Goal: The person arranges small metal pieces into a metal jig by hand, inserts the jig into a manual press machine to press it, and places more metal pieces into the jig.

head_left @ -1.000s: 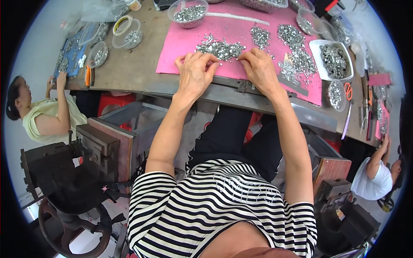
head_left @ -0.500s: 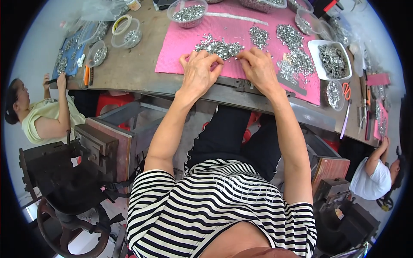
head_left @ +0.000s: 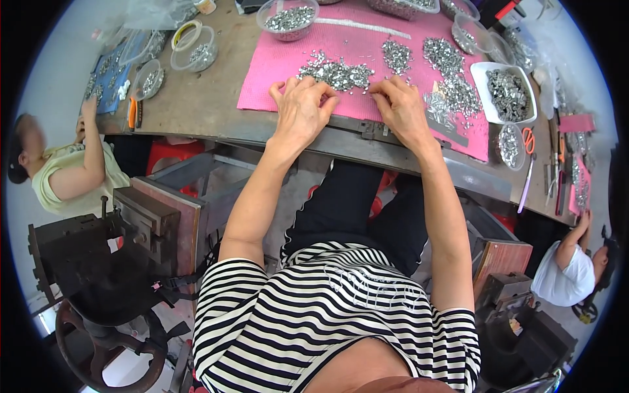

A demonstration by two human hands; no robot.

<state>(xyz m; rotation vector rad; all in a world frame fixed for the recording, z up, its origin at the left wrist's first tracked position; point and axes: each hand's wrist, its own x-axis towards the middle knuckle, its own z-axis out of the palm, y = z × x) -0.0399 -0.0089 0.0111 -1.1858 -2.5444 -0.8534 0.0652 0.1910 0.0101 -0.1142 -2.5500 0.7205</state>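
On a pink ribbed mat lies a loose pile of small shiny metal pieces. My left hand rests at the near left edge of this pile, fingers curled and thumb pressed toward the index finger. To the pile's right, my right hand is also closed in a pinch over the mat. Whatever either pinch holds is too small or hidden to make out. Beyond my right hand are a small heap of metal pieces and larger heaps.
A white tray of metal pieces stands right of the mat, near orange-handled scissors. Clear tubs of pieces sit at the back. Orange-handled pliers lie left. A metal strip edges the table. Co-workers sit at both sides.
My right hand has drawn slightly right, away from the pile. The left hand stays nearly in place. At far left, the co-worker's hands and head have shifted.
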